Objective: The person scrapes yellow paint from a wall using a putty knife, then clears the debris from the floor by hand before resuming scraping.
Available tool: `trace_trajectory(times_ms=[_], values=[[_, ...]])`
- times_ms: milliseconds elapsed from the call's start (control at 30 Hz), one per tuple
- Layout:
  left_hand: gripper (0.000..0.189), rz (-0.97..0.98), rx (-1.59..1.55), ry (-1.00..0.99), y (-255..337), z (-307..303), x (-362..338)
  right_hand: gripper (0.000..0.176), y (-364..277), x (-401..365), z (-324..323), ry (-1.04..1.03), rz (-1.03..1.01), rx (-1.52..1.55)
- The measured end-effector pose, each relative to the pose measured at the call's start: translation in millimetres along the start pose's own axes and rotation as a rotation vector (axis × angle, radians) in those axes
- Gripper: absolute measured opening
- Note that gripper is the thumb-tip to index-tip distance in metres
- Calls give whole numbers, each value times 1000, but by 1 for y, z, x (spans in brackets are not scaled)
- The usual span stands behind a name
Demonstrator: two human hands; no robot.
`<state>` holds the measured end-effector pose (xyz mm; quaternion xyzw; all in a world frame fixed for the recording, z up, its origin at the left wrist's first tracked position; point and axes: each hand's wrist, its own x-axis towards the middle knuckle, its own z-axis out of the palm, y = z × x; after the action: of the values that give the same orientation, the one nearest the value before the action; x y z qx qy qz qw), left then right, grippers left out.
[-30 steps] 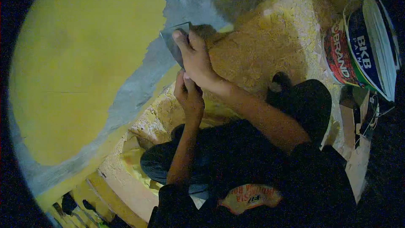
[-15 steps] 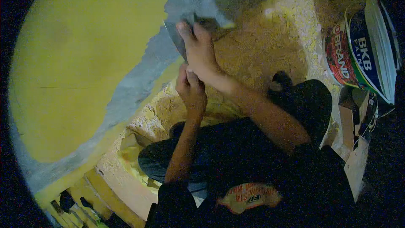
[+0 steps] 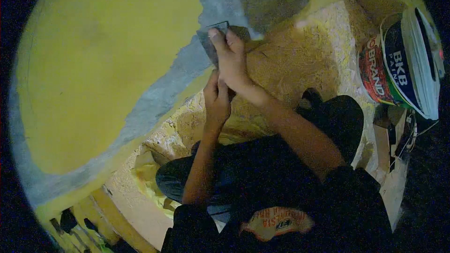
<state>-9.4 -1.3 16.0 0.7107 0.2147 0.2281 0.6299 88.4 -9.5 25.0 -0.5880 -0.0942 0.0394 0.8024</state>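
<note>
A crouching person works a scraper (image 3: 212, 37) against a yellow wall (image 3: 103, 65), its blade on the bare grey strip (image 3: 173, 82). The tool's long axis runs nearly upright in view, with the blade edge pointing up towards the wall. The right hand (image 3: 233, 61) clasps over the blade and the left hand (image 3: 216, 99) is clenched around the hidden handle. Paint flakes (image 3: 304, 51) litter the floor beside a paint bucket (image 3: 403, 65).

two hands: left hand (image 3: 217, 99), right hand (image 3: 232, 61); one scraper (image 3: 211, 39); one paint bucket (image 3: 404, 65)
</note>
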Motion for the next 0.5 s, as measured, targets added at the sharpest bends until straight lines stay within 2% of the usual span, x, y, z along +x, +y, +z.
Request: trace_trajectory(times_ms=[67, 133, 200, 233, 333, 433, 500], values=[[24, -122, -56, -198, 1, -4, 8, 21, -3, 2, -6, -70, -9, 70], [25, -79, 11, -166, -5, -4, 6, 20, -7, -1, -10, -120, -3, 167], [29, 2, 141, -118, -20, 1, 6, 29, 0, -4, -11, -149, 68, 157], [31, 83, 146, -43, -27, 5, 4, 29, 6, -6, -9, -151, 64, 160], [33, 157, 180, 63, -31, 5, 1, 29, 19, -11, -3, -135, 64, 109], [36, 169, 208, 71, -17, 4, 7, 30, 12, -8, 2, -98, 103, 20], [37, 112, 182, 36, -20, 0, 10, 22, 1, 0, 3, -92, 67, 144]])
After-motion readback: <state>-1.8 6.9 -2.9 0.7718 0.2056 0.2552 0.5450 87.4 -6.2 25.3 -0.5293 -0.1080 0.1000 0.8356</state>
